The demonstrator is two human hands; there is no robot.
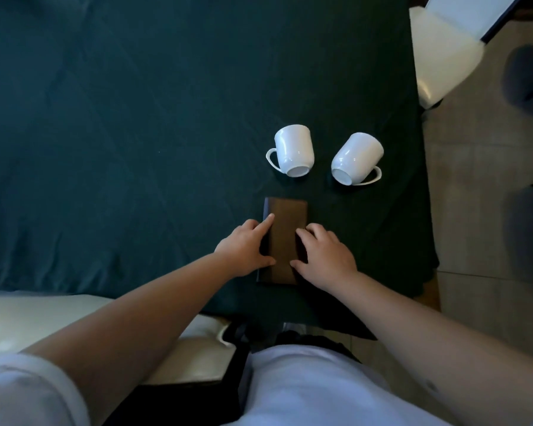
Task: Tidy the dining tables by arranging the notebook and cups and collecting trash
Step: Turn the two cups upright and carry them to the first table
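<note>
A brown notebook [286, 229] lies flat and closed on the dark green tablecloth [120, 133], its long side running away from me. My left hand [246, 250] grips its left edge, forefinger stretched along the cover and thumb on top. My right hand [326, 256] rests on its right half with fingers curled on the cover. Beyond the notebook stand two white cups upside down: the left cup [293, 150] with its handle to the left, the right cup [356, 158] with its handle to the right.
A cream chair seat [43, 321] sits at the table's near edge on my left. Another white chair [440, 56] stands at the far right. The table's right edge borders a tiled floor [480, 241].
</note>
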